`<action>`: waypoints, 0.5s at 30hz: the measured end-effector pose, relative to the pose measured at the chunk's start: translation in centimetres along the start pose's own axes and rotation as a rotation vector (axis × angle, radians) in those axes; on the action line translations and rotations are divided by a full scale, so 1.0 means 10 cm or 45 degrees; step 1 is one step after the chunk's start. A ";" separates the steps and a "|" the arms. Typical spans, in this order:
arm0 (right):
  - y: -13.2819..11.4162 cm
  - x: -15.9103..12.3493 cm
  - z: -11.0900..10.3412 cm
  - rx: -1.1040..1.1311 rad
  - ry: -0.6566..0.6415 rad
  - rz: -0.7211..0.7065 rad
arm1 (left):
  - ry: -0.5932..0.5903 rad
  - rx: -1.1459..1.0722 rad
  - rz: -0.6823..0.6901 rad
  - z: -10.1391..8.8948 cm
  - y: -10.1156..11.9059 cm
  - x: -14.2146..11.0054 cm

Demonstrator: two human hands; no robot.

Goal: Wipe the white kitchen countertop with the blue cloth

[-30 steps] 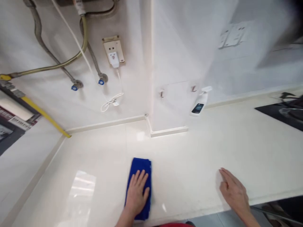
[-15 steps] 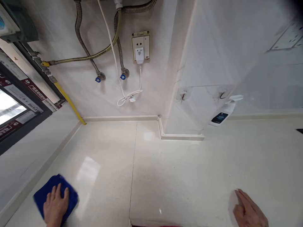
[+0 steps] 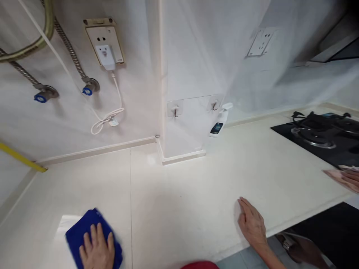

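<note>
A folded blue cloth (image 3: pixel 81 233) lies on the pale countertop (image 3: pixel 179 216). My left hand (image 3: pixel 99 250) rests flat on top of it, fingers spread and pressing down. Farther right, my right hand (image 3: pixel 251 222) touches the bare counter near its front edge. Its fingers are stretched out, pointing up and left, and nothing shows in it. Beyond that hand, a white bottle (image 3: pixel 221 119) with a dark label stands against the wall behind the jutting corner.
A gas cooktop (image 3: pixel 316 134) is at the right. By its front corner, another person's hand (image 3: pixel 352 181) is on a pinkish cloth (image 3: pixel 335 175). Along the wall are a plugged-in charger (image 3: pixel 105 56), a looped white cable (image 3: pixel 106 118), blue-handled valves (image 3: pixel 87 89) and a yellow pipe (image 3: pixel 22 158).
The view has swung right, bringing the cooktop and another person's hand into sight. My left hand and the blue cloth now lie closer to the counter's seam.
</note>
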State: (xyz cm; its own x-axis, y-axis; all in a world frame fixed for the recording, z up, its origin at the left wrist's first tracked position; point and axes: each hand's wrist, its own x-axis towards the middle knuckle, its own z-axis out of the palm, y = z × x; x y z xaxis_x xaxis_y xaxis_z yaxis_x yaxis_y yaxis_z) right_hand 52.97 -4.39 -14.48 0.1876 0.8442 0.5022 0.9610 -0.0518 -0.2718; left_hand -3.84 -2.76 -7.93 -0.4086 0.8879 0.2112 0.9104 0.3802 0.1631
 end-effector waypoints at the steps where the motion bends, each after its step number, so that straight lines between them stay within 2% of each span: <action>1: 0.00 0.00 0.00 -0.006 0.003 0.005 | 0.007 -0.002 0.106 0.05 0.18 0.03; 7: -0.01 0.01 0.02 -0.007 -0.017 0.049 | 0.066 -0.072 0.646 0.33 1.09 0.26; 11: -0.03 0.05 0.03 -0.017 -0.006 0.077 | 0.053 -0.159 0.881 0.47 1.70 0.33; 15: -0.04 0.07 0.05 -0.036 0.023 0.082 | 0.016 -0.220 1.088 0.57 2.35 0.25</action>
State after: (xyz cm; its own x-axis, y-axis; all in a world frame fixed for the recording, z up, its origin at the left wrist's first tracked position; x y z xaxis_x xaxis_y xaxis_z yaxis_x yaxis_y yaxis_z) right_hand 52.61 -3.46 -14.44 0.2528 0.8289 0.4990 0.9521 -0.1214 -0.2807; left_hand 16.86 9.90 -9.09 0.4086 0.8477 0.3384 0.8832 -0.4607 0.0877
